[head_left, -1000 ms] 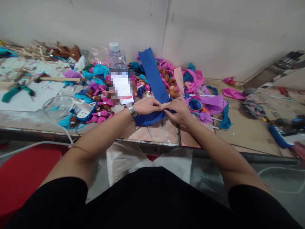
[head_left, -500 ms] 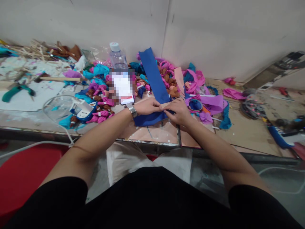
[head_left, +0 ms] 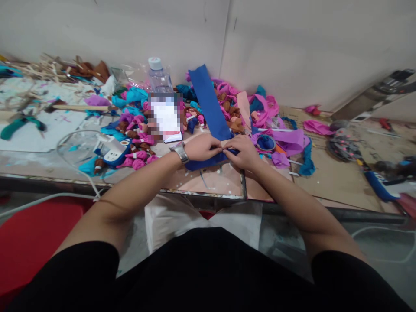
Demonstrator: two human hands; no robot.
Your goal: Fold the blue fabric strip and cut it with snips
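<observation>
Head view: 2 hands pinch blue strip, phone near left wrist.

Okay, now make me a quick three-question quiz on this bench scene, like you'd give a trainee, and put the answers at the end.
1. The metal watch is on the: A) left wrist; B) right wrist; C) neither wrist.
2. True or false: the bottle has a white cap on it.
3. Fill in: the wide strip reaching from the left hand and right hand toward the wall is ____.

Key: 1. A; 2. true; 3. blue
</observation>
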